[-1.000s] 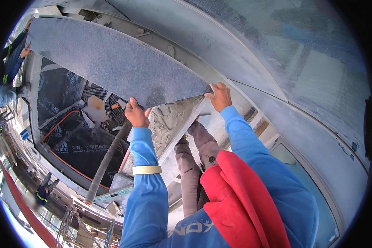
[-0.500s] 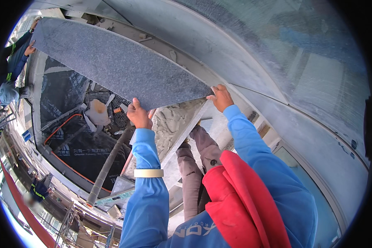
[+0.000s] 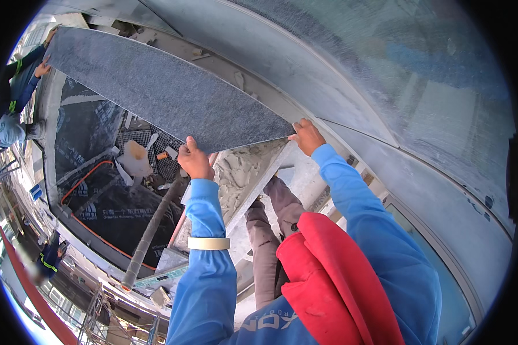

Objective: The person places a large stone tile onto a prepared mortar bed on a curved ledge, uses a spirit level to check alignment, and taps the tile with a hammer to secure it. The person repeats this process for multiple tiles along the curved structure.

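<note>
A long dark grey stone slab [image 3: 167,86] stretches from the far left toward me, raised over a bed of wet mortar [image 3: 239,169]. My left hand [image 3: 194,159] grips its near left corner, the thumb on top. At the near right corner my right hand [image 3: 308,137] pinches the slab's edge between thumb and fingers. A co-worker's hands [image 3: 42,66] hold the slab's far end. What lies under most of the slab is hidden. A cream-coloured ring [image 3: 208,244] circles my left sleeve.
Left of the mortar is a pit lined with black printed membrane [image 3: 121,213], with an orange hose [image 3: 86,178], a grey pipe [image 3: 153,233] and rubble. A pale panelled wall [image 3: 351,98] runs along the right. Farther down, another person [image 3: 50,260] stands near scaffolding [image 3: 103,310].
The slab's near end has shifted very slightly, and both my hands keep their hold. The person at the lower left has moved a little.
</note>
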A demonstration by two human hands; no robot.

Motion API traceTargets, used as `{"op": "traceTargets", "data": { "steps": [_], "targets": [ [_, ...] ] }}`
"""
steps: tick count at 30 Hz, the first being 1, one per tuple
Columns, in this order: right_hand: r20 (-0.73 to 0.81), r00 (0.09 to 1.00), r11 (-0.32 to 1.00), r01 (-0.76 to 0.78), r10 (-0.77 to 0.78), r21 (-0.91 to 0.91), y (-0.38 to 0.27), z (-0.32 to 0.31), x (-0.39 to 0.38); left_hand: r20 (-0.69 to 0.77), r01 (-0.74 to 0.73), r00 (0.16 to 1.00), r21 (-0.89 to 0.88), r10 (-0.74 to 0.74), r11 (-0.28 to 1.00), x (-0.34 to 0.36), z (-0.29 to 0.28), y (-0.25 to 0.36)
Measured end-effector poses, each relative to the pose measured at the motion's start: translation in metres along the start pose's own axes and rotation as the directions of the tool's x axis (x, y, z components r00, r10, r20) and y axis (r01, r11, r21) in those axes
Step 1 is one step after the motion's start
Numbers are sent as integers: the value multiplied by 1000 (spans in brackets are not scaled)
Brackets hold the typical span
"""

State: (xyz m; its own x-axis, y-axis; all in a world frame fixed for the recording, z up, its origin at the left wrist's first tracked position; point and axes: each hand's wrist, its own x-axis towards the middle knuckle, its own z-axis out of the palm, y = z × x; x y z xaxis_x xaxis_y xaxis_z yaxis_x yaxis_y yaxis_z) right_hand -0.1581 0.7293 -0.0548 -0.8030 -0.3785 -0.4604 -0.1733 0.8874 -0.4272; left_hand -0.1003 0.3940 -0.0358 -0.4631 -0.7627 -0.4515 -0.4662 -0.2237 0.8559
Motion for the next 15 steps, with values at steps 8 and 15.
{"op": "traceTargets", "data": {
  "steps": [8,15],
  "targets": [
    [98,995,994,29,-19,-104,-2,-5,7,4,-30,1000,58,30,998,-2,1,10],
    [133,991,999,11,-6,-36,7,-13,13,10,162,987,-71,-161,984,-14,8,26]
  ]
}}
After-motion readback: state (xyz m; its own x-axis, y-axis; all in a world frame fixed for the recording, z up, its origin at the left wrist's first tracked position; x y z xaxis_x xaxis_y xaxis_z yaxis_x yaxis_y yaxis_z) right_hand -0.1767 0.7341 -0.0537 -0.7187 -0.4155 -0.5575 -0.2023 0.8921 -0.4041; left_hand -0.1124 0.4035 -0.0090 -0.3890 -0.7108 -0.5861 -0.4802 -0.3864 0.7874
